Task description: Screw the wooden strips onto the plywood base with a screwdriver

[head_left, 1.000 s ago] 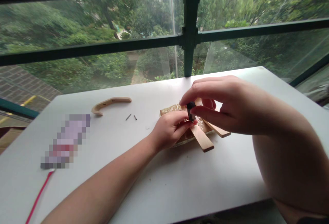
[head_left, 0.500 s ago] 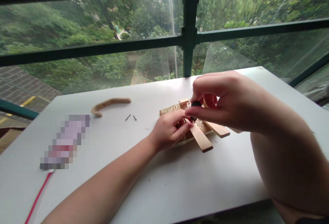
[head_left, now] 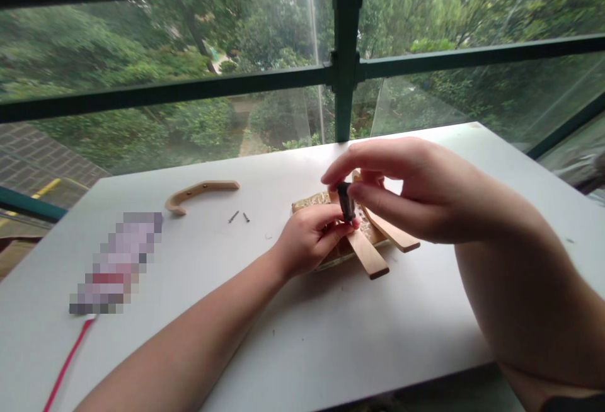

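Observation:
My left hand (head_left: 309,239) is closed in a pinch at a flat wooden slat (head_left: 371,259), by the foot of a short black screwdriver (head_left: 347,201). My right hand (head_left: 397,188) reaches over from the right, its thumb and fingers loosely around the screwdriver's black handle. The tool tilts slightly, and its tip is hidden by my left fingers. Underneath lies a brown base with a shiny, pale patterned surface (head_left: 307,201), largely covered by my hands. A second wooden slat (head_left: 401,239) sticks out of it to the right.
On the white table (head_left: 227,355), a curved wooden piece with holes (head_left: 203,188) lies at the back left. Two screws (head_left: 240,217) rest beside it. A blurred-out flat object (head_left: 118,261) with a red cord (head_left: 70,361) is at left. Windows (head_left: 283,34) with green frames stand behind.
My right fingers have loosened and turned about the screwdriver, so more of its handle shows and it leans differently. My left hand stays in place.

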{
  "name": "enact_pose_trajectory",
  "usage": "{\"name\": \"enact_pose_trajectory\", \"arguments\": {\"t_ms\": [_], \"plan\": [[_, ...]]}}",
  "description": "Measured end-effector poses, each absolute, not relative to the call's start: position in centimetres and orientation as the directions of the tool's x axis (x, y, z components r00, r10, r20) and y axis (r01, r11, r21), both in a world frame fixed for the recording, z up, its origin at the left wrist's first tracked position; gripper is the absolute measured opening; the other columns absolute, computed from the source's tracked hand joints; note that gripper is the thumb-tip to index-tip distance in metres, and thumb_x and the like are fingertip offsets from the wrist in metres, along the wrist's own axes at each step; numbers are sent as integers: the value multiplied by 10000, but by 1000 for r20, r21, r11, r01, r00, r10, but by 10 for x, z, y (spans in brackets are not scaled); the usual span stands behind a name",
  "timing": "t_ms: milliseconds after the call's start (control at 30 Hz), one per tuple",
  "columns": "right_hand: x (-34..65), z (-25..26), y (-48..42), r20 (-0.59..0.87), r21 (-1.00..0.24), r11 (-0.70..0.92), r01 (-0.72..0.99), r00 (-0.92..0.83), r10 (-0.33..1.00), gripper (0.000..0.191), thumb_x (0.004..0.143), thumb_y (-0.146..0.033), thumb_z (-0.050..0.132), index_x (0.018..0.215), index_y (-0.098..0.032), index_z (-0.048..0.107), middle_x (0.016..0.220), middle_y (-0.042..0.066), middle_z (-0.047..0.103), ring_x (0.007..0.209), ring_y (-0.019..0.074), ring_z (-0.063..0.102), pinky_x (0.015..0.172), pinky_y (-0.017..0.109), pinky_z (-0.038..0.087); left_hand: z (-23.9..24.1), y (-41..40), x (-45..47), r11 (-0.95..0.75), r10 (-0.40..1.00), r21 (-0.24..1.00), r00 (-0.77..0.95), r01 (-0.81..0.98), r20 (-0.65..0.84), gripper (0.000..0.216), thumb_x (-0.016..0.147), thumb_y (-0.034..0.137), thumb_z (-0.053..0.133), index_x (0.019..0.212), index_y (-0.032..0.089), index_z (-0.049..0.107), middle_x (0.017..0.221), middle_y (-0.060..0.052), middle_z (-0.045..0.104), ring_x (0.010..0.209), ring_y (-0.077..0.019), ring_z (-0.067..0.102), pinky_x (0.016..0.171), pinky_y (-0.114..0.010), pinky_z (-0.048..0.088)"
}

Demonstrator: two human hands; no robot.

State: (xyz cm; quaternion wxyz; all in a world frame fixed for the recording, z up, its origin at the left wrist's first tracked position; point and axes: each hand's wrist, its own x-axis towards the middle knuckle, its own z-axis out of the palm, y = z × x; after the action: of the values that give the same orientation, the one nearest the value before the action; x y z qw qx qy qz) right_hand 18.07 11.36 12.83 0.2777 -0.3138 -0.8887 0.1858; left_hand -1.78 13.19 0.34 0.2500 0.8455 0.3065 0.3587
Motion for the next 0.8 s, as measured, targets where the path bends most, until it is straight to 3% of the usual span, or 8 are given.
{"name": "enact_pose_trajectory", "arguments": {"t_ms": [133, 400, 600, 800], "plan": [[187, 128, 115, 344, -489, 774, 402, -727, 594, 364, 826, -75, 547, 1127, -203, 704, 1097, 5, 736, 983, 141, 675, 820, 251, 509, 2, 133, -19, -688, 694, 644, 565, 336, 446, 132, 925, 246, 583, 951, 203, 704, 872, 2, 715, 805, -140, 631, 760, -250, 480], [192, 129, 115, 372, -428, 770, 474, -684, 628, 262, 868, -183, 601, 1082, -226, 747, 1006, 0, 760, 875, 135, 695, 740, 249, 517, 2, 132, -20, -650, 719, 672, 573, 353, 394, 171, 930, 309, 579, 965, 205, 710, 893, -19, 720, 825, -160, 646, 769, -265, 496], [193, 135, 112, 359, -392, 735, 553, -644, 676, 198, 853, -238, 643, 1008, -226, 766, 844, -19, 743, 687, 98, 627, 616, 244, 474, 0, 132, -21, -662, 710, 666, 572, 343, 411, 184, 938, 306, 567, 987, 217, 721, 949, -29, 742, 866, -169, 673, 800, -270, 510], [192, 135, 112, 337, -379, 671, 637, -581, 741, 161, 852, -285, 647, 939, -214, 762, 833, 8, 729, 687, 121, 612, 643, 275, 462, -3, 134, -23, -650, 709, 688, 584, 322, 397, 253, 974, 235, 444, 1042, 194, 684, 1042, -60, 719, 954, -189, 671, 875, -305, 529]]}}
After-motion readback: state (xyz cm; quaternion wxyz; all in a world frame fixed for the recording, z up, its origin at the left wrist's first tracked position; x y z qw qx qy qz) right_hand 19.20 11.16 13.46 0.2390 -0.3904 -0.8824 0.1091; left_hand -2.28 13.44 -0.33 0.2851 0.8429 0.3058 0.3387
